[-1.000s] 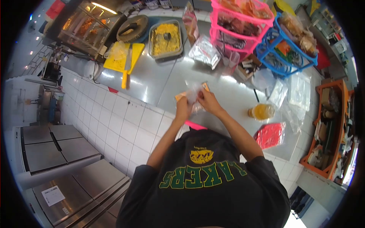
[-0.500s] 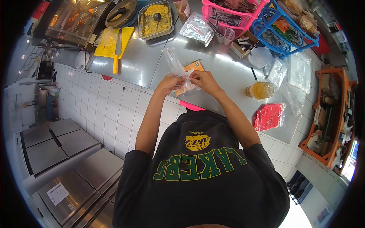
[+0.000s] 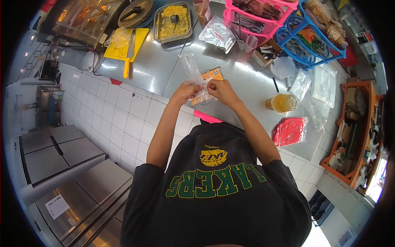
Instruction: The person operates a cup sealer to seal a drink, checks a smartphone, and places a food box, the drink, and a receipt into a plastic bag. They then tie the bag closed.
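Both my hands pinch a clear plastic bag (image 3: 190,68) close to the counter's front edge. My left hand (image 3: 187,92) is closed on the bag's left side, its fingers gathered at the crumpled neck. From the right, my right hand (image 3: 222,91) grips the same neck with thumb and fingertips, close beside the left. The loose upper part of the bag stands out beyond the left hand. Under the hands lies an orange flat packet (image 3: 213,75), partly covered by the bag and my fingers.
A cup of yellow drink (image 3: 282,103) and a red plastic packet (image 3: 290,131) stand to the right. Farther back are a tray of yellow food (image 3: 159,38), a knife (image 3: 127,66) on a yellow board (image 3: 141,38), a foil pouch (image 3: 218,34), a pink basket (image 3: 267,29) and a blue basket (image 3: 306,61).
Both hands stay at the bag's neck, with small shifts of the fingers. The whole view has turned slightly.
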{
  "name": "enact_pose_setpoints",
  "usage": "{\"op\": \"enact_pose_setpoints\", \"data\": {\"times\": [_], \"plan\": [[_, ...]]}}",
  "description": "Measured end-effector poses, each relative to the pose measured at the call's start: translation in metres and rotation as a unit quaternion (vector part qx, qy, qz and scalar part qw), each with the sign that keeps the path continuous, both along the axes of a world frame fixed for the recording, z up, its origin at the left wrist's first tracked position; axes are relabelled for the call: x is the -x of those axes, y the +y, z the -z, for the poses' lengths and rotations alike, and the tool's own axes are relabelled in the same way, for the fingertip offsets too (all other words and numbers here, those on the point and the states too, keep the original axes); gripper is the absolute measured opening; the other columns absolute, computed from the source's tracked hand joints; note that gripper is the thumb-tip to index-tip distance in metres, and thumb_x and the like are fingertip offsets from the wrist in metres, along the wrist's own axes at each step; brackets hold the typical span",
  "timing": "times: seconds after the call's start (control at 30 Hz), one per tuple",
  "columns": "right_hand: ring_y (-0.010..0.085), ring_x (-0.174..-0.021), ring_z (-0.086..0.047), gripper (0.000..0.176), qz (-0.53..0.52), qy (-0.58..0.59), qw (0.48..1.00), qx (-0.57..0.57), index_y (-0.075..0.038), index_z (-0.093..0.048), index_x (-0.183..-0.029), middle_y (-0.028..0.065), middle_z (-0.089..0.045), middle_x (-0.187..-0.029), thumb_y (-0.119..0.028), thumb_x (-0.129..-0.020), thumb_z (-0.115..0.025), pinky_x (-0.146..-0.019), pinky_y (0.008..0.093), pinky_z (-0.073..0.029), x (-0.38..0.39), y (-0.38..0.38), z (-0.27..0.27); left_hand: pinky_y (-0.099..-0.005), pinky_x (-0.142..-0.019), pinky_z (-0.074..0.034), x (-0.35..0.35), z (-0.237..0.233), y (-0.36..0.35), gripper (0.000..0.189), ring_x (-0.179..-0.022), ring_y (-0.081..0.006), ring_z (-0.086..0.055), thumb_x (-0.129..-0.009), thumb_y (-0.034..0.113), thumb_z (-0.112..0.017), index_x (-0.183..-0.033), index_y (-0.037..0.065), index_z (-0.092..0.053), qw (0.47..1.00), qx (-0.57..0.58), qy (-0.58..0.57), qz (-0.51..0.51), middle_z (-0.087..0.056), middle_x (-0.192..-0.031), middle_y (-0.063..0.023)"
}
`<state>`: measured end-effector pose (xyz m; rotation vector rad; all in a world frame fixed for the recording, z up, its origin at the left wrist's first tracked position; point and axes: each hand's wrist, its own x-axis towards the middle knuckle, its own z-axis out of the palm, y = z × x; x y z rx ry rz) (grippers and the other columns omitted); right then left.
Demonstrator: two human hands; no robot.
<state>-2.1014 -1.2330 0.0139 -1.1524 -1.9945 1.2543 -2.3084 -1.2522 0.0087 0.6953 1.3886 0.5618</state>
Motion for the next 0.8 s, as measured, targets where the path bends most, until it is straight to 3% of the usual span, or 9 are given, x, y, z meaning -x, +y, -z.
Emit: {"op": "enact_pose_setpoints", "data": {"times": [0.03, 0.17, 0.23, 0.43, 0.8], "plan": [[0.023, -0.064, -0.067, 0.014, -0.003, -0.01, 1.0, 0.008, 0.001, -0.068, -0.092, 0.0142, -0.069, -0.074, -0.012, -0.086, -0.066, -0.064, 0.0327, -0.052, -0.001, 0.001, 0.0, -0.028, -0.071, -0.045, 0.0, 0.003, -0.001, 0.02, -0.078, -0.009, -0.054, -0.088, 0.023, -0.072, -0.098, 0.007, -0.066, 1.0, 0.0, -0.001, 0.0, -0.058, -0.084, 0.0023], [0.0228, -0.065, -0.067, 0.014, -0.007, -0.023, 0.999, -0.031, 0.001, -0.068, -0.092, 0.0148, -0.069, -0.075, -0.011, -0.086, -0.066, -0.064, 0.0324, -0.052, 0.006, -0.003, 0.003, -0.0271, -0.068, -0.045, 0.001, 0.003, 0.0, 0.018, -0.075, -0.0085, -0.054, -0.088, 0.022, -0.071, -0.097, 0.007, -0.066, 1.0, -0.001, -0.004, -0.003, -0.058, -0.082, 0.0025], [0.0303, -0.066, -0.067, 0.014, 0.004, 0.003, 0.998, -0.06, 0.001, -0.066, -0.087, 0.0175, -0.066, -0.073, -0.012, -0.083, -0.065, -0.064, 0.0381, -0.051, 0.011, -0.005, 0.004, -0.0268, -0.067, -0.044, -0.001, 0.001, 0.002, 0.018, -0.074, -0.0083, -0.053, -0.087, 0.022, -0.071, -0.096, 0.007, -0.066, 1.0, -0.003, -0.005, -0.004, -0.058, -0.081, 0.0027], [0.0332, -0.068, -0.066, 0.014, 0.005, -0.015, 1.0, -0.001, 0.001, -0.066, -0.088, 0.0177, -0.067, -0.074, -0.012, -0.083, -0.064, -0.065, 0.0383, -0.051, 0.004, -0.002, -0.003, -0.0252, -0.064, -0.043, 0.001, 0.009, 0.001, 0.016, -0.069, -0.0073, -0.051, -0.088, 0.021, -0.072, -0.093, 0.006, -0.065, 1.0, -0.006, -0.007, -0.001, -0.055, -0.077, 0.0031], [0.0356, -0.069, -0.066, 0.015, 0.001, -0.013, 1.0, -0.026, 0.002, -0.066, -0.088, 0.0188, -0.067, -0.075, -0.012, -0.084, -0.064, -0.066, 0.0408, -0.052, 0.007, -0.006, -0.005, -0.0241, -0.06, -0.042, 0.001, 0.001, 0.002, 0.019, -0.067, -0.0073, -0.051, -0.085, 0.022, -0.076, -0.089, 0.006, -0.065, 1.0, -0.01, -0.01, 0.008, -0.055, -0.075, 0.0027]]}}
